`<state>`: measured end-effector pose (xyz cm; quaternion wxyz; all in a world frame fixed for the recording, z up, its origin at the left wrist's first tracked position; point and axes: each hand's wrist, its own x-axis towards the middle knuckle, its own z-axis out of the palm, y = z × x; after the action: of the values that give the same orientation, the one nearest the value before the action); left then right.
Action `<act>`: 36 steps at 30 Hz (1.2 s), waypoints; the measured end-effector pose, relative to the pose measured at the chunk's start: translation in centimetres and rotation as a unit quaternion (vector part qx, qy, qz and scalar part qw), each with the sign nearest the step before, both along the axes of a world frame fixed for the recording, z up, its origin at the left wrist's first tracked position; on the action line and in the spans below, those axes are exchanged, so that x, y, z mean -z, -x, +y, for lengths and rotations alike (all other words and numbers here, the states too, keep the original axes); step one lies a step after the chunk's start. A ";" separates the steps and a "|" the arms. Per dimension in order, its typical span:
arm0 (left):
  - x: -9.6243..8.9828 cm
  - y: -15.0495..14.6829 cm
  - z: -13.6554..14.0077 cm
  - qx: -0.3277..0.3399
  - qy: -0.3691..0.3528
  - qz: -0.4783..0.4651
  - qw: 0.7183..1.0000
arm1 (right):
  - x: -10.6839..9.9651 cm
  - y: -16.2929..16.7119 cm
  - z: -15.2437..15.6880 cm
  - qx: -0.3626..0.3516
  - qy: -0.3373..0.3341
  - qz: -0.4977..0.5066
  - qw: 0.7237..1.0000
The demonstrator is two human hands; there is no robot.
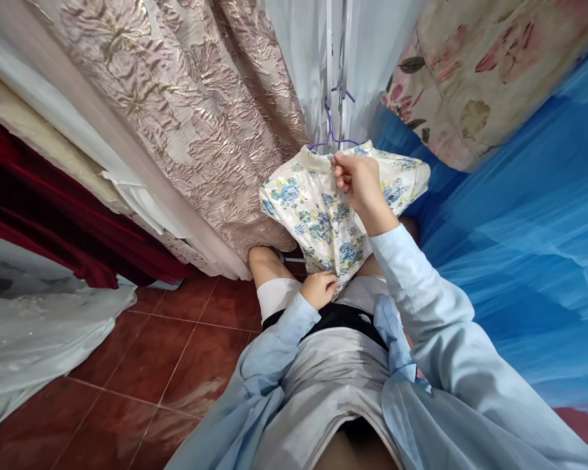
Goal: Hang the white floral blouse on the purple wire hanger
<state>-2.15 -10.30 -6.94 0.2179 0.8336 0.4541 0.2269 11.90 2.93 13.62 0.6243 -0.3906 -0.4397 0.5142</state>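
Note:
A cream cloth with blue flowers [318, 209] hangs on a purple hanger [330, 127] in front of me. My right hand [360, 183] pinches the cloth's top edge just below the hanger hook. My left hand [319, 289] grips the cloth's lower end near my lap. Both arms wear light blue sleeves.
Hanging fabrics surround me: pink-gold brocade [191, 111] at left, white sheer [304, 52] behind the hanger, pink floral [480, 72] at upper right, blue tulle [529, 248] at right. Red velvet [44, 222] and white lace [34, 333] lie at far left. Red floor tiles [166, 365] show below.

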 end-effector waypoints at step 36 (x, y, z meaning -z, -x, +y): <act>-16.3 11.4 15.9 -0.179 -0.075 -0.490 0.850 | 9.3 1.5 -5.8 0.053 -0.160 -0.297 0.940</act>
<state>-13.57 5.64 9.39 0.3048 0.5321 0.4118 0.6741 10.38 -2.88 4.35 0.5455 -0.4431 -0.6607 0.2637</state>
